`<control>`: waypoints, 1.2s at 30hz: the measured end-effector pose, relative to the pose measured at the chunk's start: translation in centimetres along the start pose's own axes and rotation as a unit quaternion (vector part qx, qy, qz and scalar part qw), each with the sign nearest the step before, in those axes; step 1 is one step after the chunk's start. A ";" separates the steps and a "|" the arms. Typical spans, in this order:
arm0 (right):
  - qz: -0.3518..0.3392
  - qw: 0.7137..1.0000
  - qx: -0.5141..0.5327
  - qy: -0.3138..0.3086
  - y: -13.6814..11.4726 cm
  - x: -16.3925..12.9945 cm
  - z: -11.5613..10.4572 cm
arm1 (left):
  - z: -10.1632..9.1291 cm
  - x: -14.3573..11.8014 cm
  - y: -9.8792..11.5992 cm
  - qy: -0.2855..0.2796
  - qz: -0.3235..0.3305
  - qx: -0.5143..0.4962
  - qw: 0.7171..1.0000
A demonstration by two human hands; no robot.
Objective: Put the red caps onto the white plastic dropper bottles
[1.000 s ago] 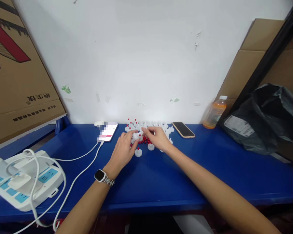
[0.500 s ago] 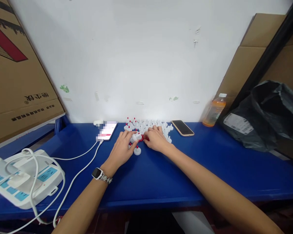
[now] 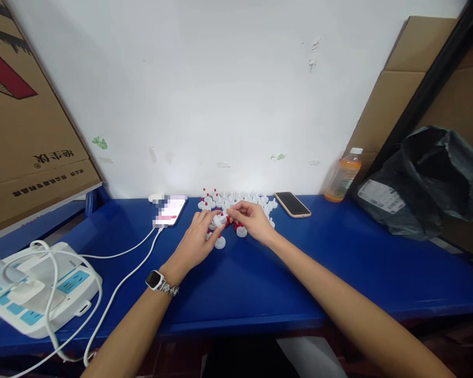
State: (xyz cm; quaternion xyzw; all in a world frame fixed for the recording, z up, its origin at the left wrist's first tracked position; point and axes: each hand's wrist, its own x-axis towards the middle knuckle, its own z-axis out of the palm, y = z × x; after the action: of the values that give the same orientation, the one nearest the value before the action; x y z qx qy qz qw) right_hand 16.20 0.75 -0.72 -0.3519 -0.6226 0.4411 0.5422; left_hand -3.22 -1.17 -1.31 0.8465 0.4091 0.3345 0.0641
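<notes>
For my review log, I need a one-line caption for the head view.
Left hand and right hand pinch a small white plastic cap above scattered white-and-red caps on a blue table.

Looks like a small workroom or storeroom: blue worktop (image 3: 260, 294) against a bare white wall (image 3: 220, 94), big cardboard boxes (image 3: 27, 131), lots of little white caps (image 3: 236, 202), a power strip (image 3: 35, 294).

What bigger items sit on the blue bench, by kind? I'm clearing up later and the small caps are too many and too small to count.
Phones: 2, a lit one charging and a dark one
Power strips: 1
Drink bottles: 1
Black bags: 1
Total: 5
</notes>
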 end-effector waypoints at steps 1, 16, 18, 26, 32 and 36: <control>0.002 1.000 0.013 0.001 0.0 -0.2 0.2 | 0.0 0.0 0.1 -0.004 0.003 -0.003 1.000; 0.037 0.993 0.109 0.036 -1.4 -1.4 2.1 | -0.4 -0.5 1.2 0.002 0.037 -0.034 0.999; 0.030 0.994 0.097 0.029 -1.6 -1.3 2.1 | -0.3 -0.4 1.1 0.001 0.034 -0.041 0.999; -0.088 0.972 -0.210 0.059 -0.8 7.5 0.6 | -0.2 0.0 -0.8 0.064 -0.050 0.032 0.996; -0.063 0.869 -0.491 0.011 2.1 15.7 2.2 | -0.4 -0.3 -1.4 0.022 -0.065 0.048 0.997; -0.052 0.841 -0.538 -0.039 3.7 17.6 3.2 | -0.5 -0.2 -1.3 0.006 -0.063 0.048 0.997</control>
State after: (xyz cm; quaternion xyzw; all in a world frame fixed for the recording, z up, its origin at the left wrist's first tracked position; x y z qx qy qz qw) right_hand 9.99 17.66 2.20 -0.5380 -0.7998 0.0217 0.2654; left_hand -4.44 -0.53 -1.52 0.8192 0.4771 0.3154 0.0418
